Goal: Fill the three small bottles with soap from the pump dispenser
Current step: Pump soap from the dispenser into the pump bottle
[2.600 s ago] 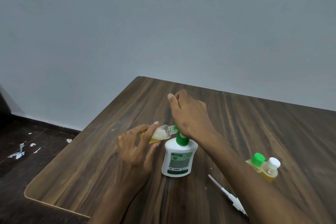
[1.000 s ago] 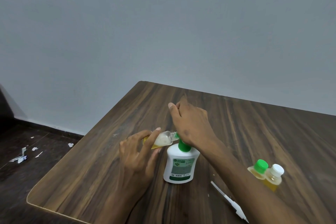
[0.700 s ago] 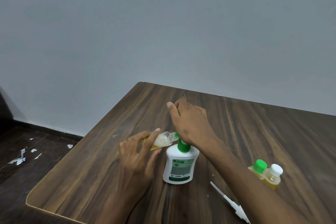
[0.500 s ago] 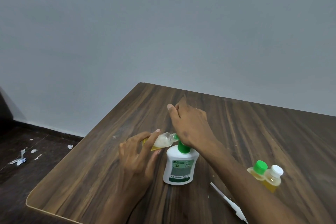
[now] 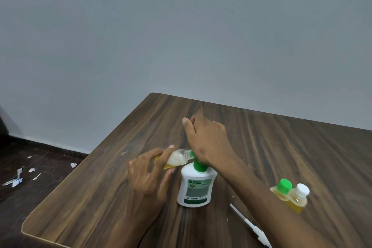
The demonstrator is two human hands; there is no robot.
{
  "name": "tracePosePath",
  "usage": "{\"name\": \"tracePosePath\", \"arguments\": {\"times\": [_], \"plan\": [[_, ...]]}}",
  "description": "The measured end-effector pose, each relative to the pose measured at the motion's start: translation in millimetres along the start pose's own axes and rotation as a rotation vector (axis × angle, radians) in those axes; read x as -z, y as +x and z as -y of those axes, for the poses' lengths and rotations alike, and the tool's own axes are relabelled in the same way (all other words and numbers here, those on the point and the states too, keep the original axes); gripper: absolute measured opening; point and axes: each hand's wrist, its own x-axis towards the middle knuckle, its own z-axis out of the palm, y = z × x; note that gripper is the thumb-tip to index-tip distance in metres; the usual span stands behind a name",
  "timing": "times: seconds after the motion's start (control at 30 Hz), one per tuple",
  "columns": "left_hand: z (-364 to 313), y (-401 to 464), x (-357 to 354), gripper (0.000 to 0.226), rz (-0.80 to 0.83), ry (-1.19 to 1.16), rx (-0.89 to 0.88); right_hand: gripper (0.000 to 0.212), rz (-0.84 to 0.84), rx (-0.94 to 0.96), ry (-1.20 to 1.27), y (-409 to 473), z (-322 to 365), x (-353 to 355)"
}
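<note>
Here the left hand (image 5: 148, 175) grips a small bottle (image 5: 177, 159) tilted sideways, its mouth at the nozzle of the pump dispenser (image 5: 196, 185) standing mid-table (image 5: 112, 187). The right hand (image 5: 207, 141) presses the pump, fingers straight. 2 capped bottles (image 5: 289, 194) stand right.

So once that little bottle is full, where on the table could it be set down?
Bare wood lies left of the left hand toward the table edge, and behind the right hand up to the wall. It is crowded right of the pump dispenser: two capped bottles and a white tube.
</note>
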Motion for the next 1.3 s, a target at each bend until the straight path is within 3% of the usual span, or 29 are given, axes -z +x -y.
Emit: {"name": "tracePosePath", "arguments": {"times": [1.3], "plan": [[3.0,-1.0,-1.9,0.046,-0.013,0.014,-0.008,0.040,0.029,-0.010,0.035,-2.2,6.6,5.8]]}}
